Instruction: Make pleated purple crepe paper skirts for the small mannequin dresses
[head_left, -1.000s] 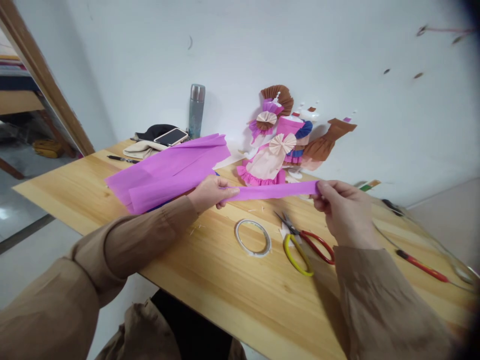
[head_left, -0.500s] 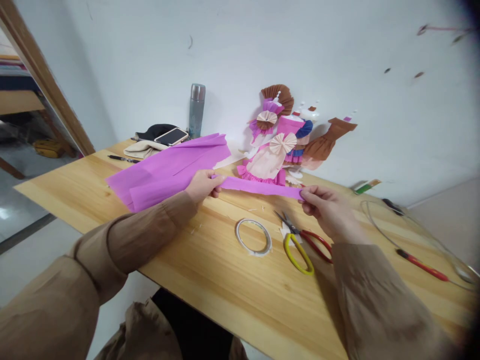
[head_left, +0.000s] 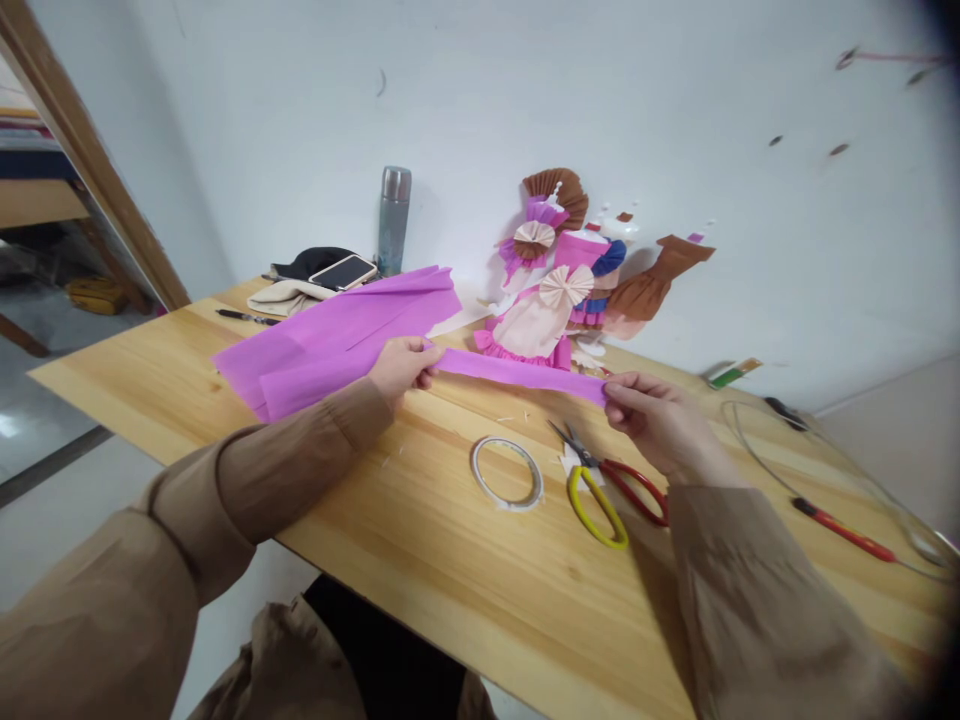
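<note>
I hold a long purple crepe paper strip (head_left: 517, 371) stretched between both hands above the wooden table (head_left: 420, 540). My left hand (head_left: 403, 366) pinches its left end, close to a large folded purple crepe sheet (head_left: 330, 340). My right hand (head_left: 660, 425) pinches the right end with thumb and fingers. Below the strip lie a ring of tape (head_left: 507, 474) and scissors (head_left: 607, 490) with one yellow and one red handle.
Paper dresses in pink, beige and brown (head_left: 562, 285) lean on the wall behind. A grey bottle (head_left: 393, 220), a phone (head_left: 343, 272) on folded cloth and a pen (head_left: 244, 317) lie at the back left. A red-handled tool (head_left: 844, 532) and a wire loop (head_left: 817, 470) lie at right.
Both hands have lowered the strip toward the table and drawn it slightly leftward; my right hand has moved down and left, my left hand a little up.
</note>
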